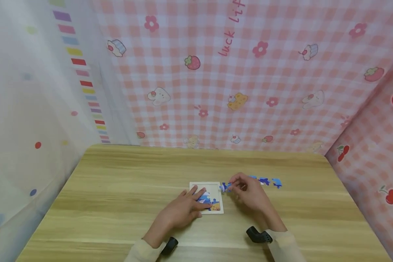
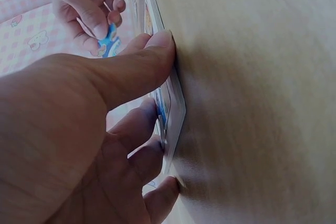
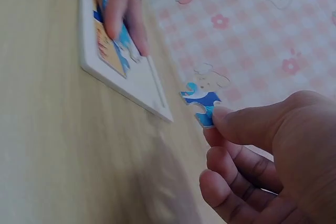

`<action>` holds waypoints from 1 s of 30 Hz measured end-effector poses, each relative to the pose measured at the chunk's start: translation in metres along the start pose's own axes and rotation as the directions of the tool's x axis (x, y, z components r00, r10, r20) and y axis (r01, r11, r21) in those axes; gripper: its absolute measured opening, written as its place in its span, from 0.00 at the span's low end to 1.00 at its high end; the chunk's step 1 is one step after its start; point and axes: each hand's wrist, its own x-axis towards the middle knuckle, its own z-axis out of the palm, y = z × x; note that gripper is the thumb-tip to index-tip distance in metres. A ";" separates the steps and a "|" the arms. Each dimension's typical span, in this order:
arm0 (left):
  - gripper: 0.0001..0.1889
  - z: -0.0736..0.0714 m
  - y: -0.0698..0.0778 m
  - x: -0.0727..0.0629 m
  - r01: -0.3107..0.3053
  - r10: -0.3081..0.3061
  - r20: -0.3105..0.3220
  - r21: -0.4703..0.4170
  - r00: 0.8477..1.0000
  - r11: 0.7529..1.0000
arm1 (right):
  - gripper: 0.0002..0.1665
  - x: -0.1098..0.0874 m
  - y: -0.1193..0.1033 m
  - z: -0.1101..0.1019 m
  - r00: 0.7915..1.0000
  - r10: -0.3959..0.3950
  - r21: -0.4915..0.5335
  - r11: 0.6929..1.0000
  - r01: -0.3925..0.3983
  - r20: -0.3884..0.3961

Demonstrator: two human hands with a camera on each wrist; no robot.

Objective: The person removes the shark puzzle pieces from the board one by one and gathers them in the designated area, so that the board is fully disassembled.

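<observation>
A white puzzle frame (image 1: 206, 183), partly filled with blue and yellow pieces, lies on the table. My left hand (image 1: 185, 209) rests over its left side, fingers spread across the fitted pieces (image 3: 110, 51) and thumb along the near edge. Just off the frame's right side, my right hand (image 1: 249, 191) pinches a blue and white puzzle piece (image 3: 205, 103) between thumb and forefinger, held above the tabletop. The left wrist view also shows this puzzle piece (image 2: 109, 41) beyond the left thumb. Part of the picture is hidden under the left fingers.
Several loose puzzle pieces (image 1: 264, 181) lie in a row on the wooden table (image 1: 118, 189), right of and behind the right hand. A pink checked cloth (image 1: 213, 83) hangs along the table's far edge. Each wrist wears a black device (image 1: 259, 235).
</observation>
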 end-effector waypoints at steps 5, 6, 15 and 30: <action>0.22 0.002 0.002 0.002 0.003 -0.003 0.005 0.007 1.000 1.000 | 0.07 -0.006 0.009 -0.014 0.998 0.024 0.005 1.000 -0.023 -0.050; 0.22 0.002 0.002 0.002 0.004 -0.004 0.005 0.008 1.000 1.000 | 0.07 -0.008 0.011 -0.016 0.998 0.026 0.001 1.000 -0.026 -0.059; 0.23 0.004 0.000 0.002 0.007 -0.007 0.008 -0.002 1.000 1.000 | 0.07 -0.020 0.035 -0.044 0.996 0.037 0.010 0.999 -0.037 -0.086; 0.23 0.004 -0.002 0.000 0.010 -0.010 0.009 0.005 1.000 1.000 | 0.07 -0.039 0.064 -0.078 0.983 0.090 0.008 0.996 -0.090 -0.160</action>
